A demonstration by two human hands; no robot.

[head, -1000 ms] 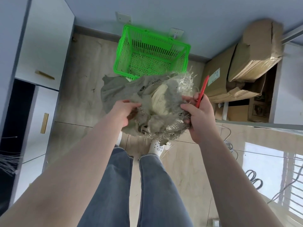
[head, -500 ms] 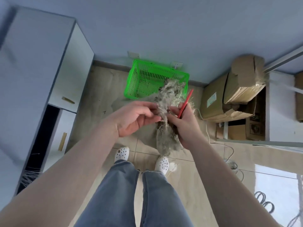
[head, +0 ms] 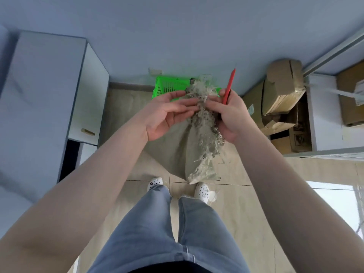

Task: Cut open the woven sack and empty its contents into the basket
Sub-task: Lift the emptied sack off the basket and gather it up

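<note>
— Woven grey sack, where is it?
— Hanging above the white shoes, its frayed top bunched between both hands.
— The grips?
— Left hand: fingers nearly straight, tips touching the fray. Right hand curls round sack and a red cutter.
— Beyond the sack?
— Green basket on the floor by the wall.

The right hand grips the frayed top of the grey woven sack and holds a red cutter upright, while the left hand touches the frayed edge with straight fingers. The sack hangs limp in front of the person's jeans and white shoes. Behind it, a green basket stands on the tiled floor against the wall, between a white cabinet and cardboard boxes.
</note>
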